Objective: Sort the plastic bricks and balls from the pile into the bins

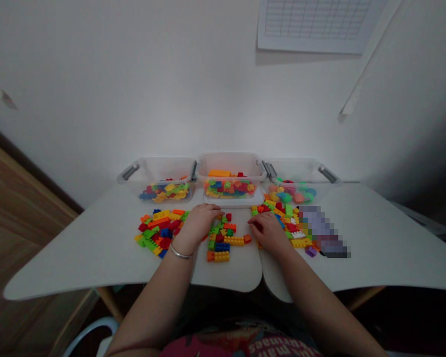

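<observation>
My left hand (203, 222), with a bangle on its wrist, reaches over the middle group of toy building bricks (219, 232). Its fingers bend down around a small green brick (219, 217) at the back of that group. My right hand (268, 229) is at the left edge of the right-hand pile of bricks (278, 210). Its thumb and forefinger are curved with a gap between them, and no brick shows there. In the middle group, yellow, blue, green, red and orange bricks lie close together; which ones are joined is hard to tell.
Behind stand three clear bins: a left bin (134, 186) and a middle bin (232, 168) with bricks, and a right bin (301, 171) with round coloured pieces. Another brick pile (158, 230) lies left. A blurred-out flat object (323, 230) lies right. Two white tabletops (241, 275) meet at a seam.
</observation>
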`<state>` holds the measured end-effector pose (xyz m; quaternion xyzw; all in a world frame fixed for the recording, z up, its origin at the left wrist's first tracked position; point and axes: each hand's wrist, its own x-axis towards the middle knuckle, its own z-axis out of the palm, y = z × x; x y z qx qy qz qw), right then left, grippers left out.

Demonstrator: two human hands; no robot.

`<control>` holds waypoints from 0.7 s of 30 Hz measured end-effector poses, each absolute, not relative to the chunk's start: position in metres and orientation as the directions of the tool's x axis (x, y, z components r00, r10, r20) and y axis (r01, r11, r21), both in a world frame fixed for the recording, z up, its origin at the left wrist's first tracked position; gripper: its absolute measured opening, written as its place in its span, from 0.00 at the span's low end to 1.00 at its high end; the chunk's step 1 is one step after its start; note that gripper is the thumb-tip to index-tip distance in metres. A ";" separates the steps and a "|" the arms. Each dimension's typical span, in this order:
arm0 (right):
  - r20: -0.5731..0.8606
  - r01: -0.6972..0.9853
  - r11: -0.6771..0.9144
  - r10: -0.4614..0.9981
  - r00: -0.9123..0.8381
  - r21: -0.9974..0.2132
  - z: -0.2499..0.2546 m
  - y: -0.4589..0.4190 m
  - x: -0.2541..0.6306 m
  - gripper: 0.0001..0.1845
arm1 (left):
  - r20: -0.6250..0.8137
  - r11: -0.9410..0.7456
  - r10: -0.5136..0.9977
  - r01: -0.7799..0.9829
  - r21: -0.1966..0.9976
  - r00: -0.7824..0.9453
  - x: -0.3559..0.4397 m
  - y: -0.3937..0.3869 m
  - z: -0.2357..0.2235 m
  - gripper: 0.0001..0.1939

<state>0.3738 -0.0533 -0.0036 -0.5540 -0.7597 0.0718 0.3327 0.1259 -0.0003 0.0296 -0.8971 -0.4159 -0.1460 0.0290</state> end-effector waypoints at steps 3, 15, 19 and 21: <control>0.424 0.799 0.372 0.891 -0.164 -0.473 -0.003 -0.053 0.374 0.06 | 0.296 -0.641 0.752 0.759 0.117 0.589 0.124 0.006 0.023 0.18; 0.415 0.803 0.369 0.894 -0.169 -0.468 -0.004 -0.052 0.374 0.06 | 0.238 -0.518 0.850 0.828 0.213 0.470 0.125 0.011 0.027 0.16; 0.406 0.804 0.362 0.899 -0.167 -0.471 -0.003 -0.052 0.374 0.06 | 0.233 -0.470 0.876 0.858 0.209 0.423 0.128 0.010 0.028 0.16; 0.407 0.801 0.366 0.898 -0.169 -0.474 -0.002 -0.052 0.374 0.06 | 0.247 -0.455 0.880 0.868 0.200 0.404 0.128 0.009 0.026 0.15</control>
